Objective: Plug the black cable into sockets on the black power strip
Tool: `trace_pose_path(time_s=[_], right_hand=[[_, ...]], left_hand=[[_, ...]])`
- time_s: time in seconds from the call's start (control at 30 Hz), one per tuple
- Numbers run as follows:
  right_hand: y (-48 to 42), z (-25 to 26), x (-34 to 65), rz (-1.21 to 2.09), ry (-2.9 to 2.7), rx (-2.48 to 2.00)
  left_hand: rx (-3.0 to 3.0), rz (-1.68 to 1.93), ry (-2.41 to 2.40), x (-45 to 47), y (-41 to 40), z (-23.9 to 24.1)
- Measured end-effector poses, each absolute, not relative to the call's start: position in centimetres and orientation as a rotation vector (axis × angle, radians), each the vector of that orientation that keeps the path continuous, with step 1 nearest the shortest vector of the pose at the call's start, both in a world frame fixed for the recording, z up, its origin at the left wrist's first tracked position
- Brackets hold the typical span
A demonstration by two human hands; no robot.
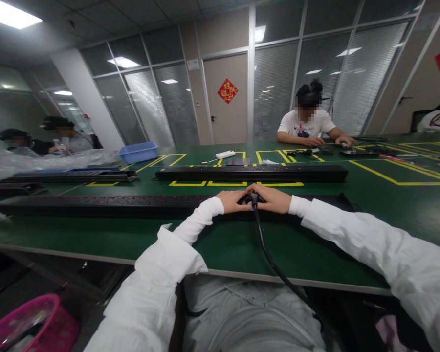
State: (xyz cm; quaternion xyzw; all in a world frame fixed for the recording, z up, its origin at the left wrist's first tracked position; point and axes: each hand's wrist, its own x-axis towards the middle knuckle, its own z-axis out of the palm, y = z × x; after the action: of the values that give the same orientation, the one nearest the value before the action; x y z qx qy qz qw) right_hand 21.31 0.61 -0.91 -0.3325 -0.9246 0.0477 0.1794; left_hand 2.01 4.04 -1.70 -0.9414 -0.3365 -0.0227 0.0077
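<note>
A long black power strip with a row of red dots lies across the near part of the green table. Over its right half, my left hand and my right hand meet from both sides around a black plug. The fingers of both hands are closed about it, and their tips are partly hidden. From the plug a thick black cable runs down over the table edge towards my lap. Whether the plug sits in a socket of the strip cannot be made out.
A second black power strip lies farther back. Behind it are a white device and yellow tape outlines. A blue basket stands at the left, near plastic wrap. Across the table sits a person. A pink basket is below.
</note>
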Motion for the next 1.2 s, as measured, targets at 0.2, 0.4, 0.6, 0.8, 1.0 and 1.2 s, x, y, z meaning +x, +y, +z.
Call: trace_pose_path(time_s=[0.2,0.4,0.6,0.8,1.0,1.2], right_hand=[[0.5,-0.9,21.2,0.258,-2.615,-1.069],[-0.4,-0.8,20.9,0.250,-2.615,-1.099],[-0.8,-0.9,20.7,0.199,-2.616,-1.085],[-1.1,-0.6,20.5,0.114,-2.565,-0.891],[-1.2,-0.5,20.5,0.111,-2.637,-0.836],[-0.9,-0.7,20.8,0.117,-2.646,-0.816]], left_hand=[[-2.928,-0.077,-1.053,1.9,3.8,-1.4],[-2.914,-0.045,-1.050,1.8,3.8,-1.1],[-2.957,-0.051,-1.057,1.6,3.7,-1.1],[-2.952,-0.013,-1.097,1.6,3.5,-1.3],[-2.942,0.017,-1.109,1.7,3.5,-1.4],[-2.940,0.037,-1.119,1.7,3.4,-1.3]])
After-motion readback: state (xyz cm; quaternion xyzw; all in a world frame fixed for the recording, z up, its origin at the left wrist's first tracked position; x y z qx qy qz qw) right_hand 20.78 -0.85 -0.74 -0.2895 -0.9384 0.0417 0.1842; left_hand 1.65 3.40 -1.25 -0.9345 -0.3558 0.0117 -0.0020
